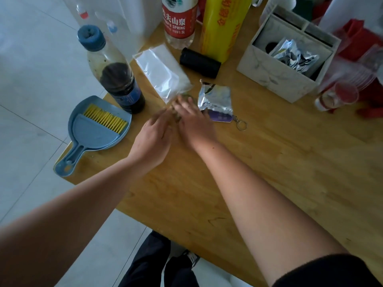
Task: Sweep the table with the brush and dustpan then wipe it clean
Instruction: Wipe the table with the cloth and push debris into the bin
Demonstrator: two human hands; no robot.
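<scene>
Blue dustpan (83,139) holding yellow-bristled brush (99,129) at table (269,162) corner

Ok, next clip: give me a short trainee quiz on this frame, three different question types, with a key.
1. True or false: the brush lies in the dustpan, untouched by the left hand and right hand.
2. Where on the table is the dustpan? A) left corner B) middle C) right edge
3. Fill in: the keyring lies by the ___ packet.
Key: 1 true; 2 A; 3 foil packet.
</scene>
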